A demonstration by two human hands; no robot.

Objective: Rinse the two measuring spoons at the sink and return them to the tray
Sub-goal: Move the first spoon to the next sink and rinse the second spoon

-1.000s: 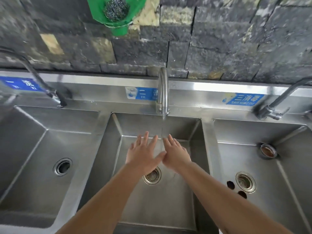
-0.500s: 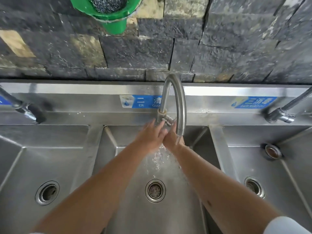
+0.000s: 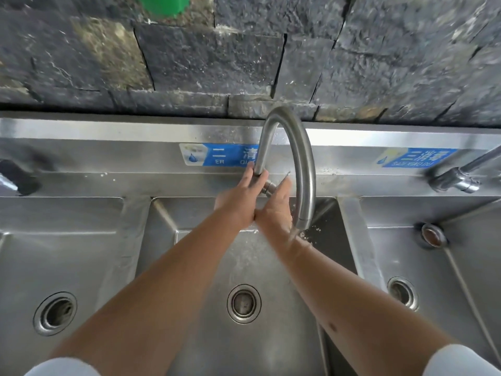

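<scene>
No measuring spoon or tray is in view. Both my hands are at the foot of the curved steel faucet [image 3: 303,164] over the middle sink basin [image 3: 173,256]. My left hand [image 3: 238,199] has its fingers and thumb wrapped around the faucet's upright pipe just above the valve. My right hand [image 3: 276,210] presses against the left hand's heel and reaches to the valve and its thin lever [image 3: 283,178]; its fingertips are hidden. Water [image 3: 294,236] runs from the spout onto my right wrist.
Three steel basins stand side by side, each with a drain: left [image 3: 55,313], middle [image 3: 244,303], right [image 3: 402,293]. A second tap [image 3: 458,177] is at the right, and a dark tap end [image 3: 16,177] at the left. A stone wall rises behind, with a green holder [image 3: 162,5] at the top.
My hands rose from under the stream in the basin to the faucet's base, and the left hand closed around the pipe. The view moved closer to the faucet.
</scene>
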